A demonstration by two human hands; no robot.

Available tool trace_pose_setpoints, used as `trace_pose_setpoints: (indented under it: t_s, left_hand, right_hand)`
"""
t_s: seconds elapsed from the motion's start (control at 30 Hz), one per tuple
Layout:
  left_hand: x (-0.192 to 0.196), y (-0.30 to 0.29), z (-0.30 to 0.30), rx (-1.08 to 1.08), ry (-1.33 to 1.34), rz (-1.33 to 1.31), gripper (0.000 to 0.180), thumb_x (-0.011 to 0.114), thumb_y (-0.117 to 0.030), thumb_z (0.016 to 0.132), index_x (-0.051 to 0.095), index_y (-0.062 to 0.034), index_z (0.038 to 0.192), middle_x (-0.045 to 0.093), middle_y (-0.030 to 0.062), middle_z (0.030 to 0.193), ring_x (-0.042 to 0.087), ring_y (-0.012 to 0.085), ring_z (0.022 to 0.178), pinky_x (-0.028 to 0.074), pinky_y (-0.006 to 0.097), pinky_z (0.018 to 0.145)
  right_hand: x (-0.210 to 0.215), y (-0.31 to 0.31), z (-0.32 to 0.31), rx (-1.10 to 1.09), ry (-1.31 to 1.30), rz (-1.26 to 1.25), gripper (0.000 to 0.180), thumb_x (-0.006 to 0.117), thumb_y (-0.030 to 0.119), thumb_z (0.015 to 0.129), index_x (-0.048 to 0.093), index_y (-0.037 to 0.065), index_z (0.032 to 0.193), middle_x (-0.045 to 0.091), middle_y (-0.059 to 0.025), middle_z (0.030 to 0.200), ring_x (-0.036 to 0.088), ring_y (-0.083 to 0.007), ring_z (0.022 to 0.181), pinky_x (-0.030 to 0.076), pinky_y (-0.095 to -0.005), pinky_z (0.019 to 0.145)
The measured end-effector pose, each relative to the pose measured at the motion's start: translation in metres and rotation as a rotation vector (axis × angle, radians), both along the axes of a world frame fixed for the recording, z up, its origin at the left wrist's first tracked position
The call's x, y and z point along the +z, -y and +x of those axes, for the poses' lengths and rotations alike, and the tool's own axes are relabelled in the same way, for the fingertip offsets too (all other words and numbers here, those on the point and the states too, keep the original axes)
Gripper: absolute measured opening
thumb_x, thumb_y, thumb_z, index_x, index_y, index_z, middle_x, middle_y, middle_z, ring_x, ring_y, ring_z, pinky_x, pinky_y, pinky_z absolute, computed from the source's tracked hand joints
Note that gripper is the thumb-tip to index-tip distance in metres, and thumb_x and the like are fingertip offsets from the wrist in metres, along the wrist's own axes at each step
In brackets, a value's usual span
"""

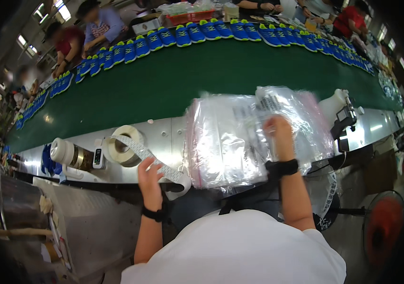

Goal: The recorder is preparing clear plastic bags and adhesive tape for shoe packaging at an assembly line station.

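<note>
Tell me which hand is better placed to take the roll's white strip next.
Likely the left: the left hand is at the white strip, near the roll, while the right hand is over the clear bags.

This is a shoe factory, shown by blue sneakers (210,30) lining a green belt (140,85) with workers (103,27) beyond.

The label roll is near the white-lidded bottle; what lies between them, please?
In the head view, a small white device lies between the label roll and the bottle.

Glare: plastic bags (216,146) (metal counter (172,147) too) | blur: right hand (280,132) | edges: bowed, corners black
</note>
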State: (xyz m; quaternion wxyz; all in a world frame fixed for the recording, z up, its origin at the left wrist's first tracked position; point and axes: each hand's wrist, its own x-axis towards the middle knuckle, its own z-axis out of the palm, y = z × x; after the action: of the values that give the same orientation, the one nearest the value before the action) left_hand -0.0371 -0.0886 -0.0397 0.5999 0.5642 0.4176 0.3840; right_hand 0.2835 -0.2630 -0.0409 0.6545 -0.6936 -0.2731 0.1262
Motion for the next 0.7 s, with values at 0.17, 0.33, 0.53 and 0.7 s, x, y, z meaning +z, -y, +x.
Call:
trace_pose_setpoints:
  t_s: [0.17, 0.33, 0.53, 0.7]
  left_hand:
    - [-0.050, 0.002, -0.026, 0.170, -0.105, -0.148, 0.052, 0.060, -0.016, 0.080, 0.035, 0.0044, 0.121, 0.053, 0.0095, 0.100, 0.053, 0.0110, 0.076, 0.043, 0.021, 0.062]
    - [-0.056, -0.005, -0.018, -0.023, -0.208, -0.159, 0.036, 0.058, -0.010, 0.078, 0.044, 0.0040, 0.108, 0.059, 0.0056, 0.073, 0.053, 0.0075, 0.058, 0.040, 0.019, 0.047]
    - [-0.047, -0.017, 0.009, -0.195, -0.218, -0.344, 0.025, 0.056, -0.028, 0.083, 0.055, -0.0045, 0.073, 0.054, 0.0026, 0.065, 0.053, 0.0084, 0.051, 0.039, 0.019, 0.044]
    - [-0.052, -0.027, 0.006, -0.180, -0.139, -0.427, 0.022, 0.058, -0.024, 0.083, 0.051, -0.0067, 0.071, 0.051, 0.0018, 0.061, 0.046, 0.0080, 0.047, 0.036, 0.020, 0.042]
  right_hand:
    - [-0.046, 0.154, 0.095, -0.746, -0.003, -0.257, 0.018, 0.045, 0.017, 0.083, 0.055, 0.002, 0.080, 0.054, -0.0052, 0.067, 0.053, -0.0142, 0.059, 0.042, -0.0269, 0.054]
    - [-0.053, 0.161, 0.065, -0.904, 0.373, -0.497, 0.017, 0.050, 0.016, 0.083, 0.053, -0.001, 0.086, 0.054, -0.0071, 0.075, 0.052, -0.0180, 0.067, 0.042, -0.0309, 0.063]
    - [-0.006, -0.013, -0.086, 0.260, 0.299, -0.236, 0.005, 0.054, 0.005, 0.082, 0.056, 0.001, 0.085, 0.055, -0.0072, 0.075, 0.053, -0.0132, 0.063, 0.042, -0.0249, 0.056]
    - [-0.014, -0.091, -0.158, 0.599, 0.320, -0.253, 0.019, 0.058, 0.019, 0.080, 0.058, 0.001, 0.086, 0.056, -0.0110, 0.076, 0.053, -0.0182, 0.062, 0.043, -0.0292, 0.058]
